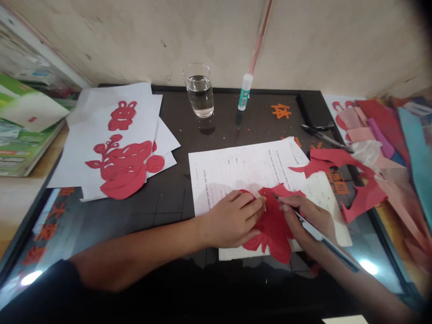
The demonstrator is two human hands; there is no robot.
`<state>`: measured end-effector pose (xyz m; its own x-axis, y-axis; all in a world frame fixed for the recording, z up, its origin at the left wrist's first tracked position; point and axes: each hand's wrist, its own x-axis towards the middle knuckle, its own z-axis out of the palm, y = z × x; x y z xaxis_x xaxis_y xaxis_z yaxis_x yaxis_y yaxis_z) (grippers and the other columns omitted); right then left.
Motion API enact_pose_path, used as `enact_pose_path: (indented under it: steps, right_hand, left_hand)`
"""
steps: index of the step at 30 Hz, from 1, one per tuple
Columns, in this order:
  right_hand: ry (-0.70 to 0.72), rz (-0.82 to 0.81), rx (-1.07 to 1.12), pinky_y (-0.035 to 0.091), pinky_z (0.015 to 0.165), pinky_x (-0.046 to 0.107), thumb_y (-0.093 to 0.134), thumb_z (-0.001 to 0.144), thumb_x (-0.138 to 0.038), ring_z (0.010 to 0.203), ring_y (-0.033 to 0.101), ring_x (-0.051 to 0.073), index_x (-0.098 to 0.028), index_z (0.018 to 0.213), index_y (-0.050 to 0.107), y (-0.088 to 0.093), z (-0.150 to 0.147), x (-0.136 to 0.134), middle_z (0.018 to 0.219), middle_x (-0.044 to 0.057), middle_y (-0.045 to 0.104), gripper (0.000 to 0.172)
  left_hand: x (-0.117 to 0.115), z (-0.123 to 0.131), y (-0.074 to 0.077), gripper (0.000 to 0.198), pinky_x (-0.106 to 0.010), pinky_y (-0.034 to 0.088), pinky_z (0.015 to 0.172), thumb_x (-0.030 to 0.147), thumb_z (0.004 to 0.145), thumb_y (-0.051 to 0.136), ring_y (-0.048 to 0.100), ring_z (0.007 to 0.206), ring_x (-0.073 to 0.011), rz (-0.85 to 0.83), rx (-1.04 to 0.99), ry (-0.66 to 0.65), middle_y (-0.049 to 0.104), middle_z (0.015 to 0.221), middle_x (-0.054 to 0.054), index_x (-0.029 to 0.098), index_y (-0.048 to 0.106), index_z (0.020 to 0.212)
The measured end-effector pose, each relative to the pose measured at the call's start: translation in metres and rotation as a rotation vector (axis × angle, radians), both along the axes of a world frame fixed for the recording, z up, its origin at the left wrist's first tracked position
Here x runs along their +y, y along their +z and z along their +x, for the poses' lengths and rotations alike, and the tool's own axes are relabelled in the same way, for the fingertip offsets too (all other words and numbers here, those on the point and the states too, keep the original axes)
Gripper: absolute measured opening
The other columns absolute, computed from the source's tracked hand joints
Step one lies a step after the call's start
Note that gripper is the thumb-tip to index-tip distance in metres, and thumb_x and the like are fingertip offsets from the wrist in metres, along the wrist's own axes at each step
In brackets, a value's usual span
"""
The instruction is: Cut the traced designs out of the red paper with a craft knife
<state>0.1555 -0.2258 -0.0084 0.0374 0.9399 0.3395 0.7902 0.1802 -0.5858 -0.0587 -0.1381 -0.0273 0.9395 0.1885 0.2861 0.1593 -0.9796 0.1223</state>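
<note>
Head view: I see my left hand (231, 218) with fingers spread, pressing the red paper (275, 234); my right hand (305, 220) has fingers clenched round a craft knife (319, 236) at the paper's edge.

Red cut paper (273, 229) is partly hidden under the left hand (232, 218) and right hand (305, 220); full outline unconfirmed. The tip of the slender metal tool (324, 238) is too small to resolve. Print on the white sheet (243, 175) is illegible. Coloured paper (405, 148) is cut off at the right edge.

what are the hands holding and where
The right hand pinches a slim craft knife by its shaft near the tip; the left hand only presses on the red paper cutout.
</note>
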Motion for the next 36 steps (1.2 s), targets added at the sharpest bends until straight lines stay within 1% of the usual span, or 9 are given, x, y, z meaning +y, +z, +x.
enact_pose_path:
  steps: [3, 7, 12, 15, 19, 22, 26, 30, 36]
  right_hand:
    - [-0.02, -0.032, 0.04, 0.058, 0.066, 0.029, 0.058, 0.088, -0.016, 0.071, 0.07, 0.018, -0.023, 0.103, 0.063, -0.007, -0.003, -0.005, 0.086, 0.004, 0.072, 0.018]
    - [-0.055, -0.048, 0.096, 0.058, 0.063, 0.031, 0.057, 0.089, -0.017, 0.072, 0.07, 0.02, -0.025, 0.104, 0.063, -0.015, -0.006, -0.008, 0.089, 0.005, 0.072, 0.018]
    - [-0.072, -0.084, 0.117, 0.058, 0.062, 0.033, 0.057, 0.089, -0.02, 0.074, 0.07, 0.021, -0.025, 0.104, 0.064, -0.017, -0.007, -0.009, 0.091, 0.005, 0.072, 0.017]
    - [-0.065, -0.076, 0.11, 0.058, 0.06, 0.032, 0.057, 0.089, -0.02, 0.071, 0.07, 0.02, -0.026, 0.104, 0.064, -0.016, -0.007, -0.008, 0.089, 0.005, 0.072, 0.017]
    - [-0.032, -0.042, 0.033, 0.06, 0.067, 0.034, 0.056, 0.089, -0.018, 0.073, 0.07, 0.02, -0.025, 0.104, 0.061, -0.017, -0.009, -0.006, 0.089, 0.004, 0.071, 0.018]
    - [-0.001, 0.003, -0.078, 0.06, 0.072, 0.035, 0.055, 0.087, -0.013, 0.079, 0.07, 0.021, -0.024, 0.106, 0.059, -0.02, -0.011, -0.005, 0.091, 0.006, 0.071, 0.023]
    - [0.02, 0.11, -0.186, 0.06, 0.071, 0.034, 0.055, 0.084, -0.01, 0.08, 0.07, 0.022, -0.023, 0.109, 0.057, -0.024, -0.014, -0.006, 0.09, 0.006, 0.071, 0.028]
    - [0.029, 0.112, -0.242, 0.06, 0.069, 0.035, 0.055, 0.085, -0.011, 0.078, 0.07, 0.022, -0.023, 0.111, 0.055, -0.027, -0.015, -0.008, 0.09, 0.006, 0.07, 0.029]
    - [0.073, 0.088, -0.319, 0.059, 0.072, 0.038, 0.054, 0.083, -0.009, 0.083, 0.07, 0.026, -0.022, 0.111, 0.056, -0.028, -0.013, -0.012, 0.092, 0.009, 0.07, 0.031]
  left_hand:
    - [0.001, 0.002, -0.003, 0.052, -0.038, 0.039, 0.089, 0.046, 0.098, 0.043, 0.048, 0.112, -0.0265, -0.05, 0.011, 0.0, 0.056, 0.136, -0.014, 0.006, 0.058, 0.129]
    - [0.001, 0.003, -0.006, 0.052, -0.04, 0.039, 0.09, 0.045, 0.099, 0.041, 0.048, 0.111, -0.0276, -0.056, -0.012, 0.002, 0.058, 0.135, -0.013, 0.004, 0.059, 0.126]
    - [0.001, 0.003, -0.003, 0.049, -0.039, 0.04, 0.09, 0.044, 0.099, 0.041, 0.049, 0.112, -0.027, -0.064, 0.0, 0.005, 0.058, 0.135, -0.014, 0.007, 0.061, 0.124]
    - [0.002, 0.003, -0.003, 0.049, -0.039, 0.04, 0.09, 0.044, 0.099, 0.041, 0.049, 0.111, -0.0265, -0.065, -0.01, 0.006, 0.059, 0.134, -0.014, 0.007, 0.062, 0.124]
    - [0.002, 0.003, -0.004, 0.05, -0.038, 0.04, 0.092, 0.045, 0.099, 0.04, 0.049, 0.111, -0.0268, -0.059, -0.016, 0.009, 0.058, 0.135, -0.013, 0.007, 0.062, 0.123]
    - [0.002, 0.003, -0.003, 0.053, -0.039, 0.038, 0.096, 0.047, 0.097, 0.043, 0.047, 0.117, -0.0279, -0.084, 0.022, 0.031, 0.05, 0.143, -0.016, 0.006, 0.057, 0.128]
    - [0.002, 0.004, 0.0, 0.056, -0.039, 0.037, 0.098, 0.046, 0.094, 0.047, 0.044, 0.121, -0.0276, -0.126, 0.081, 0.032, 0.044, 0.149, -0.015, 0.007, 0.051, 0.134]
    - [0.0, 0.004, 0.001, 0.055, -0.039, 0.036, 0.099, 0.044, 0.095, 0.046, 0.044, 0.123, -0.0279, -0.12, 0.091, 0.043, 0.043, 0.149, -0.017, 0.006, 0.049, 0.134]
    - [-0.001, 0.004, 0.0, 0.055, -0.039, 0.034, 0.101, 0.045, 0.094, 0.049, 0.043, 0.125, -0.0283, -0.117, 0.081, 0.052, 0.043, 0.149, -0.017, 0.006, 0.05, 0.134]
